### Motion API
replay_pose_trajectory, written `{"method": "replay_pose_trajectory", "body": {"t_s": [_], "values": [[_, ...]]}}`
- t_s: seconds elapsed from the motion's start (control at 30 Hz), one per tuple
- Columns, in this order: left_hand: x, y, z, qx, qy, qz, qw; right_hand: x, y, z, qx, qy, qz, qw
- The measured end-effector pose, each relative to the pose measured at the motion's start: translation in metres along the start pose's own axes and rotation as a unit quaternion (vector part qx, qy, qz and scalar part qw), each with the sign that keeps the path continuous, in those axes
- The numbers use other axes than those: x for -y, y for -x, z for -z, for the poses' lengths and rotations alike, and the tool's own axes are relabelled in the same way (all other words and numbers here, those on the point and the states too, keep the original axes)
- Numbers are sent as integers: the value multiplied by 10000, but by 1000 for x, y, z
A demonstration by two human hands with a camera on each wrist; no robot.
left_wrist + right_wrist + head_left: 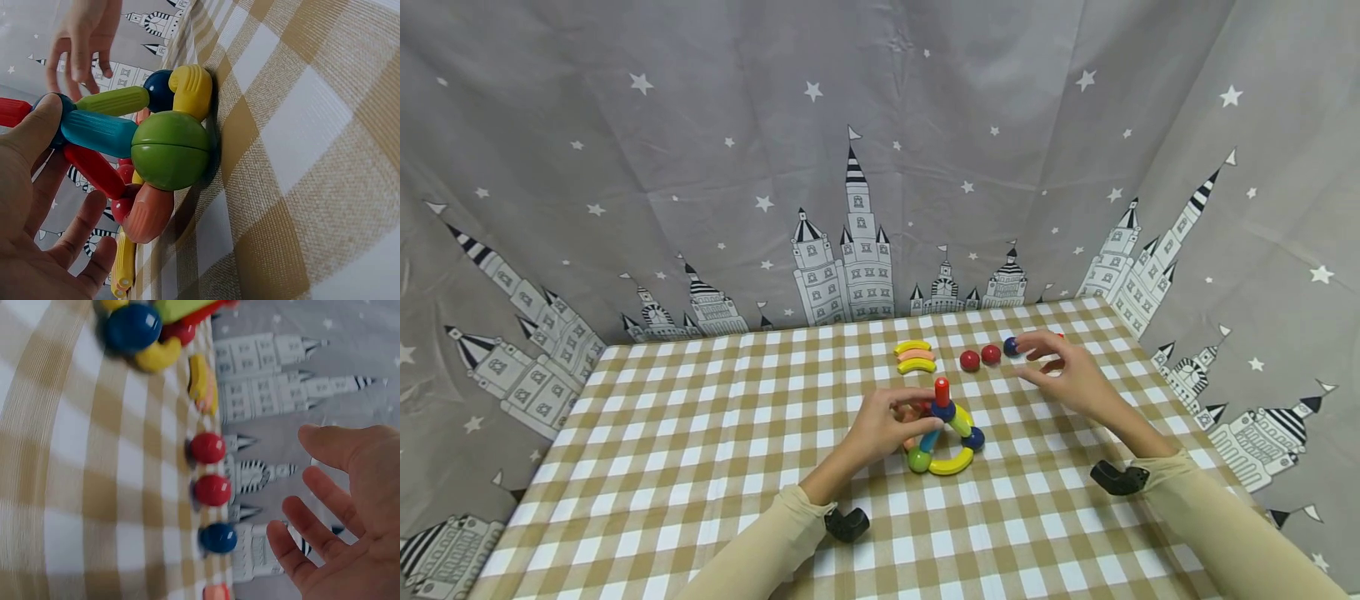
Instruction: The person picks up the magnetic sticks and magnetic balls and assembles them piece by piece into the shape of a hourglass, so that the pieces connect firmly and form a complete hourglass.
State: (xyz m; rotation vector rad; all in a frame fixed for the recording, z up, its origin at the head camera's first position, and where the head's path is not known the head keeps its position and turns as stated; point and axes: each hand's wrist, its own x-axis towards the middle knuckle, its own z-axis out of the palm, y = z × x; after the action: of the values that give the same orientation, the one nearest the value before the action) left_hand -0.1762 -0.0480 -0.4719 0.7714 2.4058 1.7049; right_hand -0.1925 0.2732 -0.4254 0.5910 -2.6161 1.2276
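My left hand (pixel 882 427) pinches a dark blue ball (pixel 943 411) at the top of a pyramid of toy rods and balls. A red rod (pixel 942 392) stands upright on that ball. Below it slope a light blue rod (pixel 100 132), a yellow-green rod (pixel 115 99) and a red rod (pixel 94 170). The base shows a green ball (pixel 170 150), another dark blue ball (pixel 974 438), a curved yellow rod (pixel 952 462) and a curved salmon rod (pixel 150 214). My right hand (pixel 1063 372), fingers apart and holding nothing, hovers near a loose dark blue ball (pixel 219 537).
Two red balls (pixel 970 361) sit in line with the loose blue ball toward the back of the table. Left of them lie curved yellow and salmon rods (pixel 916 356), side by side. A checked cloth (pixel 700 433) covers the table; a grey castle-print curtain (pixel 737 125) hangs behind.
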Motion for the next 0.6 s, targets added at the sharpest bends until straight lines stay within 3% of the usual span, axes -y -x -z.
{"method": "replay_pose_trajectory", "body": {"t_s": [0.33, 0.6], "values": [[3, 0, 1, 87, -132, -65, 9999, -48, -3, 11, -535, 401, -366, 9971], [3, 0, 1, 65, -152, -81, 9998, -74, -8, 18, -594, 630, -964, 9916]]}}
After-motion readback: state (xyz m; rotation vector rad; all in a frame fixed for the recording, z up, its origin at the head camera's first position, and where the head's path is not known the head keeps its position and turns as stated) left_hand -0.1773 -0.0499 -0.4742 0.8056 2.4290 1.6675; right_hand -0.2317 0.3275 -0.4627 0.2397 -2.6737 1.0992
